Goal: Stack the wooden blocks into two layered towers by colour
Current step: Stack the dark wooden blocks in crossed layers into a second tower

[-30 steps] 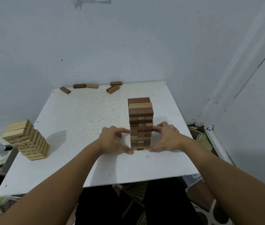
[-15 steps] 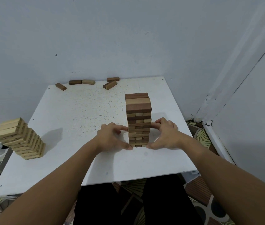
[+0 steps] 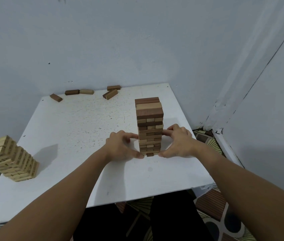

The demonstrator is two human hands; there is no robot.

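Note:
A tall tower of dark and mixed brown blocks (image 3: pixel 149 126) stands on the white table (image 3: pixel 78 129), right of the middle. My left hand (image 3: pixel 122 146) sits against its left side, forefinger and thumb touching the lower layers. My right hand (image 3: pixel 176 140) mirrors it on the right side, fingertips on the tower's edge. Both hands frame the tower between curved fingers. A shorter tower of pale blocks (image 3: pixel 9 159) stands at the table's left edge, leaning in this wide view.
Several loose blocks lie along the far edge by the wall: a dark one (image 3: pixel 56 97), a dark and a pale one end to end (image 3: pixel 79 92), and two brown ones (image 3: pixel 111 92). Walls close in behind and at the right. Patterned floor shows below.
Both hands stay at the dark tower's sides with only slight shifts of the fingers. The camera view has drifted a little; the towers and loose blocks have not moved.

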